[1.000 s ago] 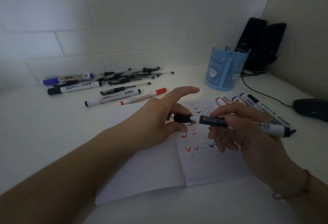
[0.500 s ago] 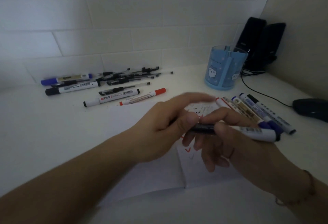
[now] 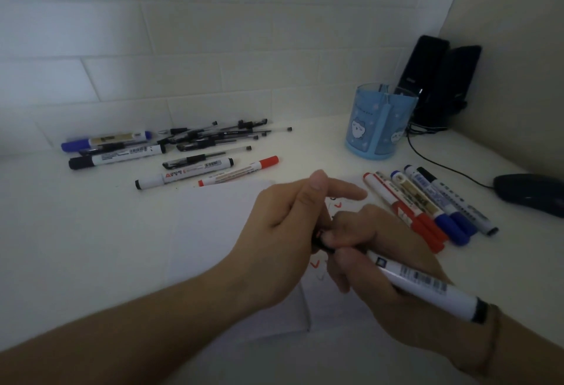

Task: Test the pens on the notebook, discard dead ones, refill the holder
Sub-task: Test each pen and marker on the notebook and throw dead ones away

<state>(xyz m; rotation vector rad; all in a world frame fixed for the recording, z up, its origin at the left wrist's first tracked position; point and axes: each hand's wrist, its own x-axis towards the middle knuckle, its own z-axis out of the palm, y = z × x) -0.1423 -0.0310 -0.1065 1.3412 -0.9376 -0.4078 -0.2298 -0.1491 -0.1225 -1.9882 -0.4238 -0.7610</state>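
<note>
Above the open notebook point(image 3: 213, 232), the right hand point(image 3: 390, 268) grips a white marker point(image 3: 427, 287) mid-barrel while the left hand point(image 3: 287, 229) pinches its black cap end, a light, stiff, smooth pen seemingly best held by the barrel.

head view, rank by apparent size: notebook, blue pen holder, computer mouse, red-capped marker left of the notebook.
1. notebook, largest by far, though hands cover part of it.
2. blue pen holder.
3. computer mouse, cut off by the frame edge and near the holder in footprint, so this rank is unsure.
4. red-capped marker, thinnest.
</note>
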